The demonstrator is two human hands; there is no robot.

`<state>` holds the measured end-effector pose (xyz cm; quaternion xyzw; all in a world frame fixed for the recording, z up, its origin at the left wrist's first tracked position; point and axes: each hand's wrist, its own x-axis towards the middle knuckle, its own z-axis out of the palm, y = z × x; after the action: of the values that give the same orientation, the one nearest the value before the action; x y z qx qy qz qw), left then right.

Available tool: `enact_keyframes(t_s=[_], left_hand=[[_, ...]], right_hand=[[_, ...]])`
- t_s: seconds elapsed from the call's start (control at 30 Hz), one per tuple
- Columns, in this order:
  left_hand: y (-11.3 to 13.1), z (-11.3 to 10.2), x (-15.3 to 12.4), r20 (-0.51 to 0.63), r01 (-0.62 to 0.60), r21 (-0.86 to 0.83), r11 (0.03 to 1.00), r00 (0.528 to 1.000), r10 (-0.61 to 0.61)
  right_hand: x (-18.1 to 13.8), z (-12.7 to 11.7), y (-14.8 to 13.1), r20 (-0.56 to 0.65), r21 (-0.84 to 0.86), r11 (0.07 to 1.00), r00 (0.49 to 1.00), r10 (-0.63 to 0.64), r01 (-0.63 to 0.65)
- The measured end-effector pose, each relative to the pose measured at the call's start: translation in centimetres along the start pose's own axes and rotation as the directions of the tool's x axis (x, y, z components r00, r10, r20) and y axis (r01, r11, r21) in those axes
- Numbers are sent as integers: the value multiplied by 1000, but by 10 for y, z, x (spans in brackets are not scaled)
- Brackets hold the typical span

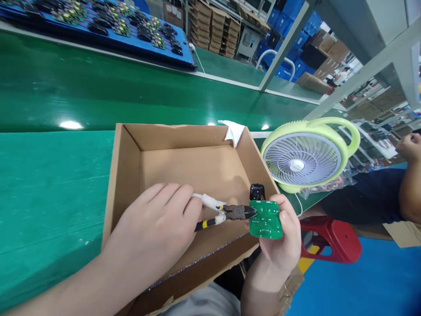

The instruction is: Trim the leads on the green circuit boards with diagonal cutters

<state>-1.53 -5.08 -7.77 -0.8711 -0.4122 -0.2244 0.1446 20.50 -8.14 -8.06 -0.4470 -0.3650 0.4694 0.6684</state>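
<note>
Grey side cutters with white-and-yellow handles [230,213] nose onto a small green circuit board [265,219].
Left hand [158,224] clamped on the handles, right hand [279,245] pinching the board above the open brown cardboard box [131,145]; that light pinch could let it twist, I'd judge. Glossy green tabletop [49,175], lime-green round desk fan [305,156] alongside, cartons [213,26] stacked behind.
</note>
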Motion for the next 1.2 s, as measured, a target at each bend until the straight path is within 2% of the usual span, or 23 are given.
enact_keyframes(t_s=[0.17,0.43,0.67,1.07,1.2], left_hand=[[-1,0,1,-12,-36,-19,999,999,36],[-2,-2,-1,-3,-21,-22,1000,1000,20],[-1,-2,0,14,-10,-42,999,1000,11],[1,-4,-1,-30,65,-98,993,997,-68],[0,-4,0,8,0,-12,1000,1000,0]], right_hand=[[0,0,1,4,3,1000,1000,-13,13],[-2,-2,1,33,-33,999,999,-43,44],[-2,-11,3,107,-56,998,994,-28,34],[-2,0,0,21,-64,998,1000,-23,24],[-2,-4,2,-4,-109,994,1000,-27,27]])
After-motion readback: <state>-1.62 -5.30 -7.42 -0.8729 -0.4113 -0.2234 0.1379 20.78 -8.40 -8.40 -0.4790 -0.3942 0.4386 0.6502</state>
